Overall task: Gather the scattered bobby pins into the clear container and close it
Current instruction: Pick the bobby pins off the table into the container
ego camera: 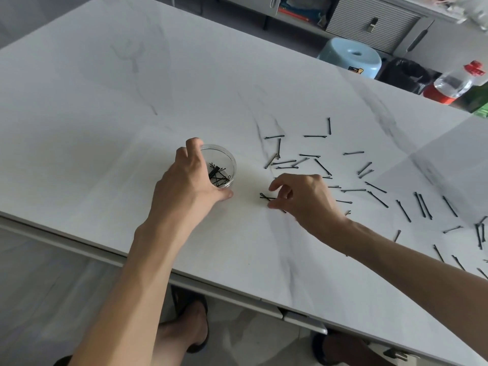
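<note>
The left hand (188, 178) reaches in from the near edge of the white marbled desk (105, 107), forearm stretched long and wrist bent slightly outward. Its grip is wrapped around the clear container (223, 165): fingers curl over the far rim, the thumb lies flat on the desk against the near wall, so the cup sits cradled in the open curve of the palm. The container stands upright and lidless, roughly midway across the desk, with a small tangle of black pins (218, 175) already lying in its bottom.

The right hand (303, 198) comes in from the right side, forearm angled low over the desk, wrist cocked and knuckles raised. Its grip is a narrow pinch, with thumb and forefinger nearly closed on a couple of crossed bobby pins (266, 197) that lie on the desk just right of the container (whether the pins are lifted clear of the surface cannot be told). The remaining fingers are tucked loosely under.

The scattered bobby pins (375, 191) spread across the right half of the desk, from behind the right hand out toward the right edge, lying flat at all angles, some touching or crossing, others well apart. A pale blue stool (353, 56) stands on the floor beyond the far edge
</note>
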`<state>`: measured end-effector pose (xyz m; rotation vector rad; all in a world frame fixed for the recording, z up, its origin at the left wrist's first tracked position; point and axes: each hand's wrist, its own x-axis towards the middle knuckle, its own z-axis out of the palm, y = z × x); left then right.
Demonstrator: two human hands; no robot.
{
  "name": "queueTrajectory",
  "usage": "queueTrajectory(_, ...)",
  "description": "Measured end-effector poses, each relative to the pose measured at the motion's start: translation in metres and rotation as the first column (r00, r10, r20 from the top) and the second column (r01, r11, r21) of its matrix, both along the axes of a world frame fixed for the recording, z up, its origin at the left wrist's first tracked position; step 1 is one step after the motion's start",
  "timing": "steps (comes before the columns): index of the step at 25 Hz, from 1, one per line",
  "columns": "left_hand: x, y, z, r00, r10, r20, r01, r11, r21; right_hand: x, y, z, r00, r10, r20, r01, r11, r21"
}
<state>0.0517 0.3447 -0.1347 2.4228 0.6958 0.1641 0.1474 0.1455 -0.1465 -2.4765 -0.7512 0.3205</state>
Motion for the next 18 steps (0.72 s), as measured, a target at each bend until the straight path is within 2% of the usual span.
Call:
queueTrajectory(5,0.002,-0.003,0.0,1.0,-0.005,0.004,0.005,1.0,0.003,0.001,0.011,0.0,0.978,0.151,0.145,-0.129,0.98,-0.153)
queueTrajectory(8,0.002,-0.005,0.001,1.0,-0.012,0.003,0.012,1.0,0.006,0.001,0.011,0.003,0.903,0.317,0.29,-0.24,0.932,-0.273)
queueTrajectory(10,0.002,-0.005,0.001,1.0,-0.011,-0.003,0.011,1.0,0.007,0.01,0.004,0.009,0.934,0.219,0.283,-0.169,0.967,-0.193)
queueTrajectory(12,0.003,-0.006,0.001,1.0,-0.009,-0.006,0.009,1.0,0.01,0.02,-0.009,0.014,0.978,0.088,0.187,-0.069,0.992,-0.106)
queueTrajectory(13,0.003,-0.007,0.001,1.0,-0.013,-0.006,0.013,1.0,0.011,0.021,-0.015,0.015,0.986,0.073,0.151,-0.058,0.993,-0.106)
queueTrajectory(15,0.004,-0.009,0.002,1.0,-0.022,-0.005,0.023,1.0,0.01,0.016,-0.022,0.012,0.986,0.109,0.124,-0.089,0.985,-0.15)
queueTrajectory(18,0.004,-0.01,0.001,1.0,-0.024,-0.005,0.024,1.0,0.01,0.015,-0.019,0.001,0.966,0.176,0.188,-0.144,0.974,-0.174)
